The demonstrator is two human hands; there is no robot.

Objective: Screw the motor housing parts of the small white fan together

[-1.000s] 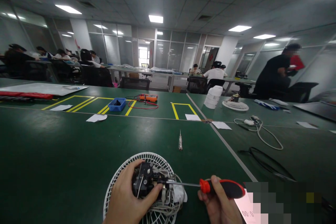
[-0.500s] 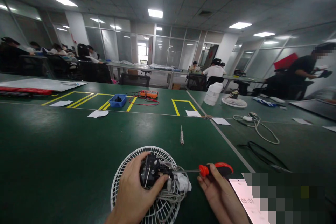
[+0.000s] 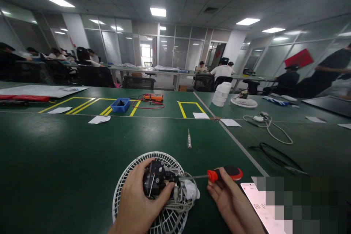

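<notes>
My left hand [image 3: 142,197] is wrapped around a black fan motor [image 3: 156,179], thumb on its near right side. Under the motor lies a round white fan grille [image 3: 120,186], with a bundled grey cord [image 3: 178,204] on its right part. My right hand [image 3: 230,197] grips a screwdriver [image 3: 225,174] with a red and black handle. Its shaft points left and reaches the right side of the motor; the tip is hidden among the parts there. A small clear-handled screwdriver [image 3: 189,141] rests on the green table [image 3: 68,175] beyond the grille.
A lit phone [image 3: 257,204] lies beside my right forearm. Farther off are a blue bin [image 3: 120,105], an orange multimeter [image 3: 154,97] with leads, white stacked containers [image 3: 221,94] and another grille [image 3: 244,102]. Cables [image 3: 276,159] lie at right. Several people sit at the back.
The screwdriver's handle has turned, its black part now showing more on top. My left hand keeps its hold on the motor. A person at far right has moved further right.
</notes>
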